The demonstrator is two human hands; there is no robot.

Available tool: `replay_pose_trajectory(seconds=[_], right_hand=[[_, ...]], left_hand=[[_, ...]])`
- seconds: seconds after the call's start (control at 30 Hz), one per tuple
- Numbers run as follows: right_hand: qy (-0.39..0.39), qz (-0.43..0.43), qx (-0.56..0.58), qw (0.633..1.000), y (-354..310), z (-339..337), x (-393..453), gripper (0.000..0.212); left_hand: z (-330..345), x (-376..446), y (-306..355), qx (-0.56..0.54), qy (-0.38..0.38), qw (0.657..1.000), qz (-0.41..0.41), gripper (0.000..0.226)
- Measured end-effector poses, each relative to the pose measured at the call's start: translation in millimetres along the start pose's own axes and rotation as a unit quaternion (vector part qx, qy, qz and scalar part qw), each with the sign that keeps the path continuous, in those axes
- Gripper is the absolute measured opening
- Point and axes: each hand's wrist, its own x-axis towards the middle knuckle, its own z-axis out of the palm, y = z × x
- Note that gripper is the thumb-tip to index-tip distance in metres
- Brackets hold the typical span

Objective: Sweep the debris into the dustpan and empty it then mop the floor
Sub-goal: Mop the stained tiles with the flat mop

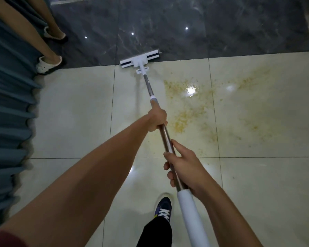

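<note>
Both hands (183,166) (156,118) grip the mop (154,102) (head (140,58) pointing away).

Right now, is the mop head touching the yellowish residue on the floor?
Apart. In the head view, the mop head lies at the dark tile border, and clean pale tile separates it from the yellowish residue to its right.

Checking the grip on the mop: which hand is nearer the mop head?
The left hand, gripping the metal pole higher up toward the mop head; the right hand holds it just above the white handle.
</note>
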Motion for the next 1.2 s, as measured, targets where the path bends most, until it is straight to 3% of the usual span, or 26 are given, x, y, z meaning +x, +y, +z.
replay_pose_trajectory(seconds=[0.1,0.23,0.5,0.63,0.67,0.77,0.9,1.0,1.07,1.2], right_hand=[[0.04,-0.024,-0.024,0.999,14,-4,-17,0.024],[0.067,-0.027,-0.03,0.997,45,-7,-46,0.021],[0.081,0.005,-0.031,0.996,173,-38,-162,0.038],[0.085,0.022,-0.055,0.995,263,-75,-245,0.047],[0.089,0.03,-0.056,0.994,283,-83,-266,0.049],[0.098,0.039,-0.04,0.994,325,-105,-318,0.051],[0.102,0.033,-0.013,0.994,349,-119,-355,0.05],[0.095,0.023,0.004,0.995,355,-123,-364,0.047],[0.097,0.017,0.01,0.995,353,-128,-362,0.046],[0.102,0.012,0.015,0.995,344,-139,-345,0.048]], left_hand=[[17,-13,-8,0.034,-0.006,0.999,0.013,0.07],[39,-49,-26,0.028,-0.007,1.0,-0.011,0.054],[131,-170,-124,0.075,-0.044,0.996,-0.008,0.08],[205,-264,-184,0.039,-0.058,0.997,-0.033,0.044],[223,-288,-196,0.024,-0.067,0.996,-0.048,0.045],[267,-335,-224,0.009,-0.092,0.993,-0.077,0.081],[294,-362,-242,0.033,-0.115,0.989,-0.088,0.079],[303,-354,-254,0.005,-0.093,0.992,-0.09,0.095],[305,-348,-252,-0.032,-0.072,0.994,-0.071,0.084],[307,-331,-246,-0.022,-0.089,0.995,-0.026,0.039]])
